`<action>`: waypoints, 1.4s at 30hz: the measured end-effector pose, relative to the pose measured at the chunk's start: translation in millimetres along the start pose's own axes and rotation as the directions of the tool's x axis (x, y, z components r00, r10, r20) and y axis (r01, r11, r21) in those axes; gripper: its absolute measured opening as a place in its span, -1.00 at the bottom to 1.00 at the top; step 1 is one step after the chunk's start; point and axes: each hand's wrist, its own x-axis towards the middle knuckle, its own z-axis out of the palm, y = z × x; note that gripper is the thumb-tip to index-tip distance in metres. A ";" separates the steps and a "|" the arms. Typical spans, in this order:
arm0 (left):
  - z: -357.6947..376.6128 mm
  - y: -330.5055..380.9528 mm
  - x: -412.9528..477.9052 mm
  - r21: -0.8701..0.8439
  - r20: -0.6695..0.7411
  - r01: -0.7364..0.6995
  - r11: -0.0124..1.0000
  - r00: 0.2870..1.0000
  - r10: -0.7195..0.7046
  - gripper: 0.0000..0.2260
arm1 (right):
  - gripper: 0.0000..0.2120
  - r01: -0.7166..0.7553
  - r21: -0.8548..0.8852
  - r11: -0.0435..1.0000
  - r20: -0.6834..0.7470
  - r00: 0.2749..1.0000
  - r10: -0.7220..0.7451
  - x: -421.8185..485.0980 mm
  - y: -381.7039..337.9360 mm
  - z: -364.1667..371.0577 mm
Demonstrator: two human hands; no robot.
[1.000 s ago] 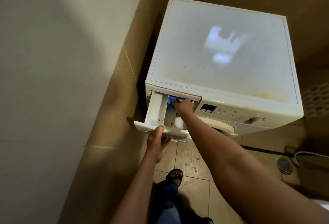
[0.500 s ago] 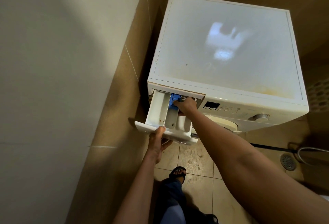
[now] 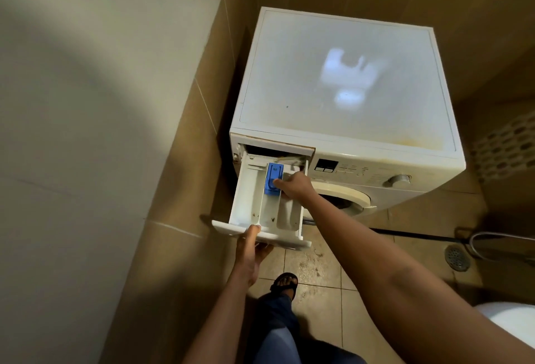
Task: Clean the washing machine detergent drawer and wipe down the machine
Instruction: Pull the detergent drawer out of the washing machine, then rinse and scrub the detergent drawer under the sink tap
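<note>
Early on: drawer point(image 3: 251, 190) hangs almost fully out of washing machine point(image 3: 341, 80), dark specks inside, left hand point(image 3: 251, 251) gripping its front, right hand point(image 3: 293, 187) fingertip on blue tab point(image 3: 272, 174) (pinch or press, can't tell), so removal, scrub & wipe-down prob. all remain.
</note>
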 end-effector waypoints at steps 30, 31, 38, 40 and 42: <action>209.4 -290.5 -244.7 0.602 0.569 -0.171 0.780 0.777 -0.269 -0.51 | -0.83 0.136 0.596 0.791 -0.760 0.412 0.502 -424.6 473.5 -233.9; 220.2 -308.5 -255.2 0.629 0.584 -0.182 0.756 0.753 -0.305 -0.53 | -0.83 0.139 0.624 0.769 -0.754 0.366 0.545 -444.6 491.6 -235.6; 281.4 -438.6 -332.9 0.790 0.592 -0.290 0.540 0.588 -0.551 -0.53 | -0.83 0.190 0.763 0.618 -0.638 0.064 0.768 -567.4 596.2 -236.5; 295.7 -473.7 -357.2 0.804 0.593 -0.335 0.492 0.525 -0.611 -0.55 | -0.83 0.199 0.784 0.589 -0.600 -0.006 0.800 -594.0 620.3 -234.6; 308.0 -513.9 -384.8 0.815 0.577 -0.374 0.443 0.455 -0.678 -0.56 | -0.84 0.215 0.813 0.541 -0.539 -0.075 0.839 -622.7 651.0 -232.2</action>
